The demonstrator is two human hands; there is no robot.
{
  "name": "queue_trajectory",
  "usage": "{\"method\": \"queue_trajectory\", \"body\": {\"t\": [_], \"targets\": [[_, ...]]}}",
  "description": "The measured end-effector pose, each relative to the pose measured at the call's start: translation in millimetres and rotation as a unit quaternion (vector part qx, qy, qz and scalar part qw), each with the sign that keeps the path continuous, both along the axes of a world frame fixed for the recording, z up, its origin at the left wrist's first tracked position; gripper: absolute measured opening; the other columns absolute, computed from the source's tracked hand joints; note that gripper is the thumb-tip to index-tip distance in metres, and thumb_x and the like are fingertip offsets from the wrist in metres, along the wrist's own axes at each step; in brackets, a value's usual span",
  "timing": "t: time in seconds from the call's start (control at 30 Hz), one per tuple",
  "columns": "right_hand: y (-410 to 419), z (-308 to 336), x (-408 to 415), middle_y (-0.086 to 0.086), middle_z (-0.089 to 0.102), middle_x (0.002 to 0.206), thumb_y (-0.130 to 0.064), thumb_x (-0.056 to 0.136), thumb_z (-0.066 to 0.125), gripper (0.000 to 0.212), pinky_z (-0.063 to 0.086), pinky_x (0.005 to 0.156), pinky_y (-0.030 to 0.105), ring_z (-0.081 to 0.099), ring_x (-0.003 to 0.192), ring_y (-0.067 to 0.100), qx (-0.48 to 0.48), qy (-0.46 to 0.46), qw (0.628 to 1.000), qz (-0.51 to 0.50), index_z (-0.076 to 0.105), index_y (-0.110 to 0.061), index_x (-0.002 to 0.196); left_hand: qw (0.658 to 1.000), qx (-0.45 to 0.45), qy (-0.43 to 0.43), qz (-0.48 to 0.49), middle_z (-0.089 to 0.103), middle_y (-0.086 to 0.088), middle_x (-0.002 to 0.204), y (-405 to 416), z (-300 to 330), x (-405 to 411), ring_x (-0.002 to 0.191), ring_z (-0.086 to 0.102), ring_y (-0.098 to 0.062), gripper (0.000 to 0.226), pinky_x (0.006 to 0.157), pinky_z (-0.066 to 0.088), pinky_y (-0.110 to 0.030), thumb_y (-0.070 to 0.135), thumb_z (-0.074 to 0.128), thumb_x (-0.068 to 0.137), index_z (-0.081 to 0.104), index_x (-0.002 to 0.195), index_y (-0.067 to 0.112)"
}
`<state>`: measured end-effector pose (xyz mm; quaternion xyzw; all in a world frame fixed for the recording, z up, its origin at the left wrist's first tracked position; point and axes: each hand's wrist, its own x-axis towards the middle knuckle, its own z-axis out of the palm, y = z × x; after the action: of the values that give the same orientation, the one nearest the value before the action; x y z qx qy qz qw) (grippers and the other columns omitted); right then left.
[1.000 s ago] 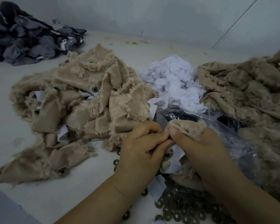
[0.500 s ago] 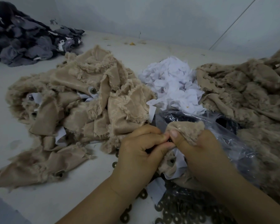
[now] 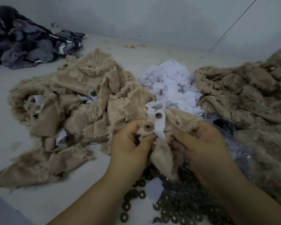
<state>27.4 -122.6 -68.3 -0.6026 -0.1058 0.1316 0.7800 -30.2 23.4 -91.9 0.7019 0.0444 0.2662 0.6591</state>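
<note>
Both of my hands hold one beige fur piece (image 3: 162, 156) above the table. My left hand (image 3: 130, 146) pinches its left edge, where a round grey eye stud (image 3: 147, 127) shows. My right hand (image 3: 199, 148) grips the right side of the same piece. A white paper strip (image 3: 160, 125) with a second stud (image 3: 158, 115) lies across the fabric between my hands. Dark metal washers (image 3: 169, 213) lie scattered on the table under my wrists.
A heap of beige fur pieces (image 3: 75, 111) lies to the left, another heap (image 3: 250, 98) to the right. White paper scraps (image 3: 170, 83) are piled behind. A clear plastic bag (image 3: 237, 146) sits under my right hand. Grey fabric pieces (image 3: 23, 41) lie far left by the wall.
My hands have spread the fur piece open and turned it, so the studs and the white strip now face up. Before, it was bunched between my fingertips.
</note>
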Motion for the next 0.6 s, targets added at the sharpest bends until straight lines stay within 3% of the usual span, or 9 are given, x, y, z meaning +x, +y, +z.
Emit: {"method": "queue_trajectory", "body": {"t": [0.1,0.17,0.27,0.33,0.47,0.53,0.6], "targets": [[-3.6,6.3,4.4,0.002,0.076,0.087,0.003,0.090,0.064,0.024,0.055,0.058,0.020,0.073,0.075,0.016,0.010,-0.014,0.997,-0.069,0.059,-0.015,0.105,0.995,-0.095,-0.017,0.022,0.074,-0.005,0.099,3.7,1.3,1.0,0.091,0.072,-0.027,0.031,0.077,0.060,-0.045,-0.003,0.057,0.094,0.068,0.104,0.025],[-7.7,6.5,4.7,-0.012,0.069,0.101,-0.010,0.080,0.079,0.043,0.055,0.069,0.019,0.068,0.089,0.005,-0.059,-0.117,0.987,-0.096,0.056,-0.031,0.109,0.994,-0.101,-0.028,0.005,0.073,0.000,0.106,1.7,3.4,-0.5,0.096,0.071,-0.023,0.042,0.077,0.060,-0.036,-0.007,0.056,0.093,0.063,0.111,0.030],[-5.9,10.7,-6.7,-0.035,0.047,0.134,-0.038,0.063,0.088,0.084,0.053,0.089,0.020,0.050,0.125,-0.008,-0.164,-0.239,0.957,0.012,0.042,-0.064,0.128,0.995,-0.056,-0.058,-0.051,0.065,0.025,0.118,-4.9,8.0,-4.2,0.102,0.067,-0.003,0.060,0.074,0.056,-0.019,-0.014,0.053,0.091,0.052,0.126,0.034],[-4.1,6.9,-10.1,-0.036,0.045,0.139,-0.035,0.065,0.088,0.096,0.053,0.096,0.026,0.046,0.130,-0.009,-0.215,-0.251,0.941,0.075,0.033,-0.064,0.139,0.997,-0.009,-0.063,-0.050,0.057,0.037,0.122,-7.6,10.8,-5.6,0.107,0.062,0.004,0.064,0.078,0.053,-0.014,-0.015,0.054,0.091,0.051,0.130,0.035],[-2.7,3.3,-6.5,-0.029,0.062,0.119,-0.011,0.078,0.081,0.071,0.055,0.094,0.025,0.060,0.110,-0.009,-0.321,-0.319,0.892,-0.006,0.052,-0.043,0.134,0.984,0.145,-0.082,0.057,0.063,0.010,0.118,0.3,23.0,-5.4,0.116,0.059,-0.009,0.043,0.097,0.050,-0.028,-0.008,0.058,0.087,0.068,0.112,0.025],[-2.9,2.5,-5.3,-0.019,0.069,0.109,-0.009,0.080,0.079,0.066,0.058,0.084,0.020,0.067,0.096,-0.006,-0.329,-0.318,0.889,0.001,0.055,-0.034,0.136,0.962,0.229,-0.101,0.113,0.060,0.000,0.122,11.3,35.6,0.0,0.118,0.056,-0.011,0.038,0.100,0.047,-0.028,0.000,0.055,0.085,0.068,0.115,0.020],[-2.4,0.8,-6.9,-0.020,0.069,0.098,-0.006,0.082,0.077,0.060,0.055,0.077,0.011,0.066,0.090,-0.008,-0.334,-0.333,0.881,0.021,0.058,-0.028,0.135,0.929,0.317,-0.115,0.152,0.057,-0.010,0.125,26.6,49.1,10.9,0.118,0.054,-0.019,0.039,0.100,0.046,-0.028,0.000,0.052,0.085,0.066,0.120,0.010]]}}
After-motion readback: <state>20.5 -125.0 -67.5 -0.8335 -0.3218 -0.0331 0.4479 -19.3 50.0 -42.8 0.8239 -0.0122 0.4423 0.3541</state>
